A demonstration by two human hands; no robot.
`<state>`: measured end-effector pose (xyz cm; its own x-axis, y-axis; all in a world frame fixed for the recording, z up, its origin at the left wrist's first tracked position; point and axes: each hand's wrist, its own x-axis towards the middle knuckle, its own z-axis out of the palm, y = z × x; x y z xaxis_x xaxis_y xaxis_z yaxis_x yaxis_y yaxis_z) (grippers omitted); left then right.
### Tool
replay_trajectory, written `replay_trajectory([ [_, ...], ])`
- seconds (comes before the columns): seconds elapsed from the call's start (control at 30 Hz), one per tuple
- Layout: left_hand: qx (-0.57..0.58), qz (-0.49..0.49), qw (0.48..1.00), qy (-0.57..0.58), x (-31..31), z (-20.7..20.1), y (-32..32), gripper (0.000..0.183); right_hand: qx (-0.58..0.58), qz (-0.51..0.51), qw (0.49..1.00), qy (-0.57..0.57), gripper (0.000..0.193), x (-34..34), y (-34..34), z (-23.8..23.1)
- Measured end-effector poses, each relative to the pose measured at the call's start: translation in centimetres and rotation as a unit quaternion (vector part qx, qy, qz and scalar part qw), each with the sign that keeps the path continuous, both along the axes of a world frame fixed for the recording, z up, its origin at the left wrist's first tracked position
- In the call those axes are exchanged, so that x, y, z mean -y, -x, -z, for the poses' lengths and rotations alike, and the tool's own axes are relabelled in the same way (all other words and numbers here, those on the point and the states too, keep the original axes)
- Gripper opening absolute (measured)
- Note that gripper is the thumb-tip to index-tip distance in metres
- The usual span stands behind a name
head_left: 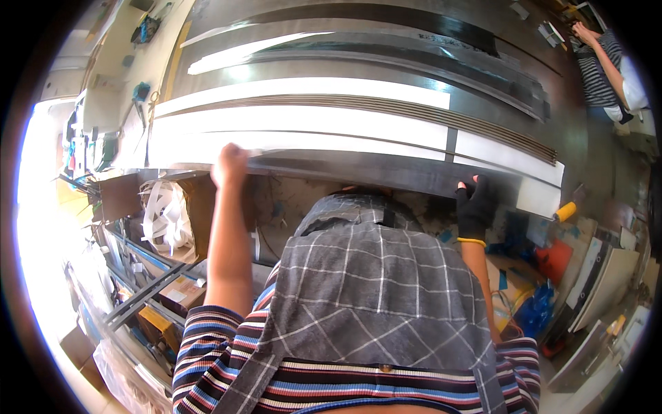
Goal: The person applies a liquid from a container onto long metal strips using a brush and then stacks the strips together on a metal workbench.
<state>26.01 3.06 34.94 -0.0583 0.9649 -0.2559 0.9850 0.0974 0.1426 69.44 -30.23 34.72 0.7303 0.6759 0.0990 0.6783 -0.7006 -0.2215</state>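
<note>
Along the near edge of the workbench lies a long, dark, flat strip (358, 164). My left hand (229, 164), bare and slightly blurred, is closed at the strip's left end. My right hand (476, 203) wears a black fingerless glove with a yellow band at the wrist. Its fingers are bent over the strip's right part, and two fingertips show. Just beyond the strip, a thin rod (345, 138) crosses a white sheet (289, 119). Farther back a bundle of several thin brown rods (386, 103) lies side by side on white.
Long dark sheets (386, 58) with glossy film lie at the back. A yellow-handled tool (565, 211) sits at the bench's right corner. White strapping (165, 215) hangs in a tangle below left, near a metal frame (152, 293). Another person's arm (607, 65) shows at far right.
</note>
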Motion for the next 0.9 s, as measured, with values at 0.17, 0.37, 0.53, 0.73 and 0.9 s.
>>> replay_trajectory([
  [0.17, 0.467, -0.36, 0.801, -0.097, -5.4, 2.6, 31.6, 0.02, -0.002, -0.029, 0.998, -0.051, 0.034, -1.6, 0.6, 0.1],
  [0.37, 0.724, -0.356, 0.591, 0.019, -0.1, -2.4, 7.4, 0.032, 0.033, -0.106, 0.992, -0.059, 0.023, -0.6, -1.0, 1.2],
  [0.53, 0.763, -0.314, 0.545, 0.147, 2.3, -1.8, 6.8, 0.024, 0.016, -0.192, 0.972, -0.136, 0.023, -3.9, 4.4, 1.2],
  [0.73, 0.81, -0.348, 0.43, 0.196, 0.0, -0.9, 8.0, 0.01, -0.047, -0.185, 0.981, -0.035, 0.047, -9.4, 13.1, -3.1],
  [0.9, 0.799, -0.355, 0.474, 0.104, -7.8, 6.2, 33.2, 0.035, 0.014, -0.156, 0.987, 0.033, 0.062, -9.9, 14.9, -3.2],
])
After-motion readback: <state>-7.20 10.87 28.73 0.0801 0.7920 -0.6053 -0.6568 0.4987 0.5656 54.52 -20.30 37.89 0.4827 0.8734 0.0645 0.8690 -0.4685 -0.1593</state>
